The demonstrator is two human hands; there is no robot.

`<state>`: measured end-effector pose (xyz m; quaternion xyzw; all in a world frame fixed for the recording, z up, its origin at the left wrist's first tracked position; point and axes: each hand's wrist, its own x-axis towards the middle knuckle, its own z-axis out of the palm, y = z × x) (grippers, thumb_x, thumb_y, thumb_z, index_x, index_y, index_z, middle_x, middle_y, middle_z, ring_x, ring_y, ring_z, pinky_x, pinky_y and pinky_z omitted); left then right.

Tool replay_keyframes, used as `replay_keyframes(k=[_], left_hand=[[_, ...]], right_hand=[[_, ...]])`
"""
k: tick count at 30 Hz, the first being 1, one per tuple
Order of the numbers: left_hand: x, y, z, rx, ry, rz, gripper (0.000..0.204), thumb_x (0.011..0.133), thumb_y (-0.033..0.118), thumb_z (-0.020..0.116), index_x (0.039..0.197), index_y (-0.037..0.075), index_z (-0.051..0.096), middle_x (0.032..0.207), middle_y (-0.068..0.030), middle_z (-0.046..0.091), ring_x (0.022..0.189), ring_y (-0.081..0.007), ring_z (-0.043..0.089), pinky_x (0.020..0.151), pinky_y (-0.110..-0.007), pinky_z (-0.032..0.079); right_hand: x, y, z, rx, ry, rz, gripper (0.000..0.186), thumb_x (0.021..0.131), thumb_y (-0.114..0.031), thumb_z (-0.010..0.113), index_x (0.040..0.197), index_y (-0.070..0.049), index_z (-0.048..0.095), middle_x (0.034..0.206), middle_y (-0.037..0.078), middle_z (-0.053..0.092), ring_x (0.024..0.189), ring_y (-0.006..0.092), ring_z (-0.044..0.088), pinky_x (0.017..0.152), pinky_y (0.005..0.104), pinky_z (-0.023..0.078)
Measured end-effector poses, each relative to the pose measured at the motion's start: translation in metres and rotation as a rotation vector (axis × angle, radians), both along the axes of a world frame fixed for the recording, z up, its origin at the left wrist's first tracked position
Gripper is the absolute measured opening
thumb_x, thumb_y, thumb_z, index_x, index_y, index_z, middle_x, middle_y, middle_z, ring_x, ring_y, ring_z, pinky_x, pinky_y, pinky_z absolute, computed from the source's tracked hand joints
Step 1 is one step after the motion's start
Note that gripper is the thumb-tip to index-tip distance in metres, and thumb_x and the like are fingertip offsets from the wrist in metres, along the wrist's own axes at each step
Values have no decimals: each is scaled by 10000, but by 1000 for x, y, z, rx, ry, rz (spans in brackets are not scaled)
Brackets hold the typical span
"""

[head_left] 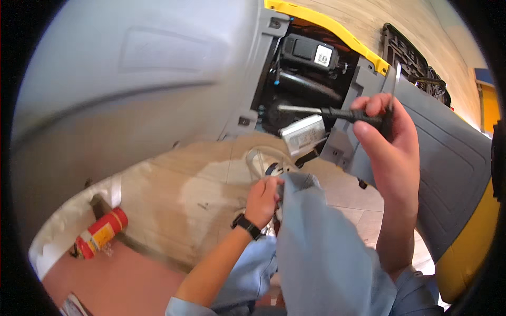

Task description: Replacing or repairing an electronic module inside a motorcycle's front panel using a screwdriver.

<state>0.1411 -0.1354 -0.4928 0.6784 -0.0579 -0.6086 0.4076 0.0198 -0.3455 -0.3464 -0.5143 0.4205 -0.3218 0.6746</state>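
Note:
My right hand [390,150] holds what look like two black-handled screwdrivers [345,113], one shaft pointing left across an open bay [305,79], the other upward. Inside the bay are a black box [300,52] with a white label, a dark cylinder and a silver metal block [303,134]. My left hand [261,203], with a dark watch, is closed beside my blue-trousered knee [308,205], just above my shoe [261,158]; what its fingers hold, if anything, is hidden. Grey panels [443,152] flank the bay, with a yellow trim [332,29] along its far edge.
An open black tool case [406,52] lies on the wooden floor beyond the machine. A red fire extinguisher [103,231] lies at lower left, beside a pinkish surface [137,279]. A large grey body panel [132,63] fills the upper left, and yellow bodywork [458,247] is at the right.

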Motion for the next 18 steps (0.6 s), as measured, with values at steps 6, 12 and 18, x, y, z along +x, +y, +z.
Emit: replay_keyframes(k=[6, 12, 18], left_hand=[[20, -27, -5, 58, 185, 138, 261, 989, 321, 467, 872, 99, 538, 563, 41, 364, 460, -63, 313, 407, -234, 249], [48, -33, 0, 134, 234, -57, 503, 990, 498, 417, 646, 142, 327, 573, 40, 317, 476, -79, 293, 421, -249, 251], [51, -33, -1, -304, -193, -53, 231, 760, 24, 764, 846, 61, 552, 632, 60, 472, 506, -30, 368, 526, -224, 346]], right_hand=[[-11, 4, -8, -371, 398, -150, 192, 896, -142, 680, 965, 22, 607, 835, 4, 588, 741, 59, 485, 675, 185, 396], [-17, -16, -8, -607, 603, -48, 166, 847, -85, 711, 917, 22, 605, 804, 61, 620, 672, 92, 537, 616, 230, 449], [-5, -17, -10, -536, 538, -101, 152, 816, -41, 709, 923, 28, 626, 771, 76, 613, 651, 117, 551, 602, 248, 458]])
